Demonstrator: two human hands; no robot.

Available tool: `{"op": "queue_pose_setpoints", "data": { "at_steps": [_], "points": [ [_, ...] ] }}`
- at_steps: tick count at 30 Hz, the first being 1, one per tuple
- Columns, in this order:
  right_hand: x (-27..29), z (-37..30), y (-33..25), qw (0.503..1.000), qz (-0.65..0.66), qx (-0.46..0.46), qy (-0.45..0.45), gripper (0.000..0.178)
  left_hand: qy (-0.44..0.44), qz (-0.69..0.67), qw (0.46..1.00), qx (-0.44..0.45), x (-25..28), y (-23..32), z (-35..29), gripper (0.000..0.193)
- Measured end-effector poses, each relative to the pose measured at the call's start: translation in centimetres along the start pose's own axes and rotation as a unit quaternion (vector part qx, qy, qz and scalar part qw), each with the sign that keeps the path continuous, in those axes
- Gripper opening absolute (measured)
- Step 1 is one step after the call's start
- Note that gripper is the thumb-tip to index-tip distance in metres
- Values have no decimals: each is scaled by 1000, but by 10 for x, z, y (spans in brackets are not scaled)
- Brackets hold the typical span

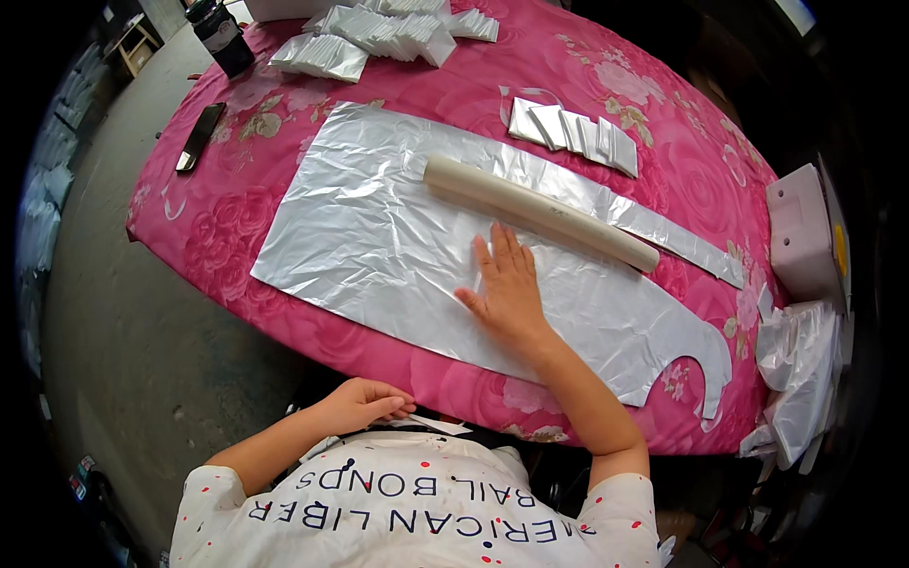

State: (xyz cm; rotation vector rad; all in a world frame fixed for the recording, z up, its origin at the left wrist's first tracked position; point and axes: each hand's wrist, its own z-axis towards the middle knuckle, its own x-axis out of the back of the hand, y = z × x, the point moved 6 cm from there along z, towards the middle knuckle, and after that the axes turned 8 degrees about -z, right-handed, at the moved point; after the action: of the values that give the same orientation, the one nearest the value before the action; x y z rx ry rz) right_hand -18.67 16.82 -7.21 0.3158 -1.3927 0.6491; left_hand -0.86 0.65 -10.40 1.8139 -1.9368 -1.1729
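Observation:
A shiny silver-white plastic sheet lies spread on the table, with light creases and a curved cutout at its right end. My right hand lies flat on it, fingers stretched out, just on the near side of a beige cardboard tube. The tube rests slantwise across the sheet. At the table's near edge, close to my body, my left hand is closed with its fingers curled together. A thin white strip shows by its fingertips; whether the fingers hold it is unclear.
A pink floral cloth covers the table. Folded silver-white packets lie beyond the tube, with several stacks farther back. A dark phone and dark bottle are at left. A white box and crumpled clear plastic are at right.

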Motion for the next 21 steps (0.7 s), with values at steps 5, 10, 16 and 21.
{"op": "queue_pose_setpoints", "data": {
  "at_steps": [5, 10, 16, 21],
  "points": [
    [-25, -26, -115, 977, 182, 64, -85, 75, 173, -180, 968, -6, 24, -33, -30, 25],
    [-17, -45, -184, 923, 273, 203, -180, 65, 231, -39, 967, -96, 38, -32, -31, 19],
    [20, -31, -121, 928, 228, 291, -41, 13, 153, 372, 899, -171, 9, 56, -41, 14],
    [76, 22, 35, 941, 320, 22, 109, 13, 176, 386, 839, -342, 3, 93, -34, 28]
  ]
}}
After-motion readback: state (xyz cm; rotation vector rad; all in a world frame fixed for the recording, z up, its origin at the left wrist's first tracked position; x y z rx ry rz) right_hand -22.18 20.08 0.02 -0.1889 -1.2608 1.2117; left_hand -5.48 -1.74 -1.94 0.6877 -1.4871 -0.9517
